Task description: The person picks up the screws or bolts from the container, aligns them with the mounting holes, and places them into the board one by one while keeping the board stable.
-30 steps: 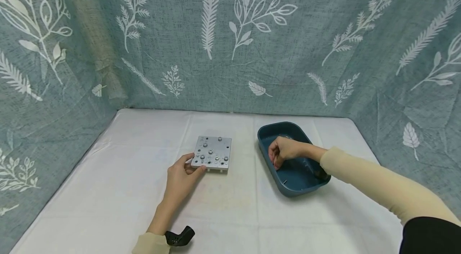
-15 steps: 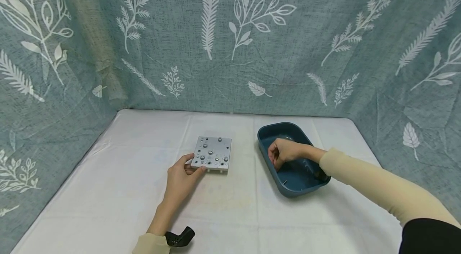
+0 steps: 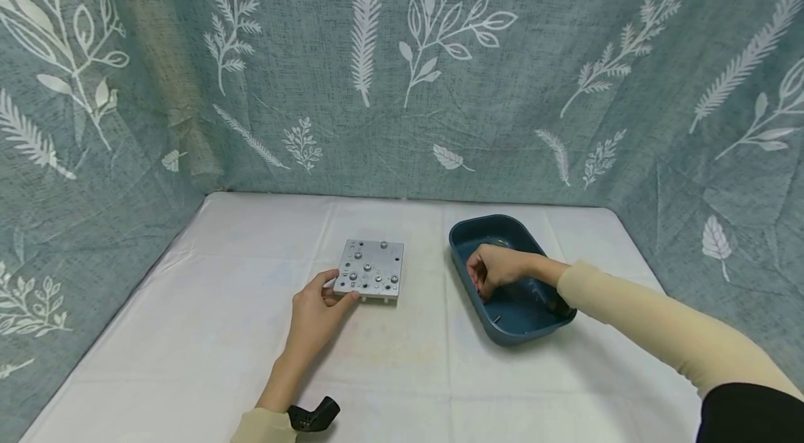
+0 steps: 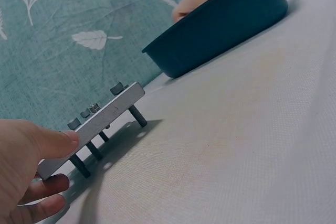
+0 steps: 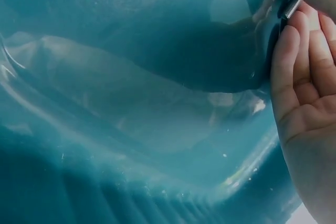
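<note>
Gripping metal plate (image 3: 386,259) by near-left corner with left hand (image 3: 318,308), pressing thumb to the near edge, wrapping fingers round the left side and below. Pinching small screw (image 5: 292,8) between thumb and curled fingertips of right hand (image 3: 500,266), reaching down inside blue bin (image 3: 529,314), close to the wall nearer the left hand; partly hidden, can't tell full length. Showing several bolt heads (image 3: 367,267) plus dark holes on the plate's top, just beyond left fingertips. Raised off white cloth (image 3: 402,380) past left thumb, with threaded shanks (image 4: 138,116) poking down below; can't tell if touching cloth at the tips. Also seen on the bin floor, nearer the body than right hand: one loose metal piece (image 3: 497,319), too small to identify. Keeping bin and plate well apart, to the right and at the fingertips of left hand respectively. Wearing black device (image 3: 314,415) on left wrist, cream sleeves (image 3: 628,309) on both forearms, black band (image 3: 750,411) higher up right arm. Facing teal curtain (image 3: 377,153) with white leaf print, beyond both hands and out to either side.
</note>
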Demonstrator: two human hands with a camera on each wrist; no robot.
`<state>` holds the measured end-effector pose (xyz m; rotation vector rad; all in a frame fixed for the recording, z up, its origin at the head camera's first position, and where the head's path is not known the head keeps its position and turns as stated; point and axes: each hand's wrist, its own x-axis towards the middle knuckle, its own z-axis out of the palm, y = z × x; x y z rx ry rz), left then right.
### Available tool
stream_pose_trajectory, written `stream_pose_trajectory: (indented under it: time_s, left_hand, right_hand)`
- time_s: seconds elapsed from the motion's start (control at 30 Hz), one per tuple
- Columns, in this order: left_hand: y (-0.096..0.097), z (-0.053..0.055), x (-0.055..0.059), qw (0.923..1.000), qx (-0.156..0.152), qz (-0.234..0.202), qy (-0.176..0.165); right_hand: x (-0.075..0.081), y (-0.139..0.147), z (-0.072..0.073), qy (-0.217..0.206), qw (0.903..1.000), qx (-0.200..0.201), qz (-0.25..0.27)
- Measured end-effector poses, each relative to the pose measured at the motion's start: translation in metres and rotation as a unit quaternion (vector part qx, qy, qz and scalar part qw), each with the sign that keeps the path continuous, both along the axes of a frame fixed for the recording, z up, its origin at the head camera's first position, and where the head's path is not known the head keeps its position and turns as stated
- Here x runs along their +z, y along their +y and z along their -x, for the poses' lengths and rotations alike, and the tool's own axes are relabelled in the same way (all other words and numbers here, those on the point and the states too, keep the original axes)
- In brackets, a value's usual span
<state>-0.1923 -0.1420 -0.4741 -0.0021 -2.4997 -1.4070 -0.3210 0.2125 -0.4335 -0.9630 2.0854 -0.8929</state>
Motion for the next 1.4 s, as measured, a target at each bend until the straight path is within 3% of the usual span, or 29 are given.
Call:
stream_pose_trajectory:
  time_s: [0.4, 0.9, 1.1, 1.4]
  left_hand:
    - [0.0, 0.0, 0.0, 1.0, -0.003, 0.0, -0.004]
    - [0.001, 0.0, 0.0, 1.0, -0.004, 0.005, -0.002]
    - [0.001, -0.001, -0.001, 1.0, -0.003, 0.008, -0.002]
    - [0.001, 0.0, -0.001, 0.9999, 0.003, 0.016, 0.004]
  right_hand:
    - [0.006, 0.006, 0.003, 0.021, 0.9982, -0.026, 0.05]
    - [0.049, 0.019, -0.002, 0.048, 0.9892, -0.086, 0.109]
    - [0.068, 0.015, -0.013, 0.061, 0.9789, -0.108, 0.163]
    - [0.092, -0.016, -0.044, 0.087, 0.9653, -0.118, 0.216]
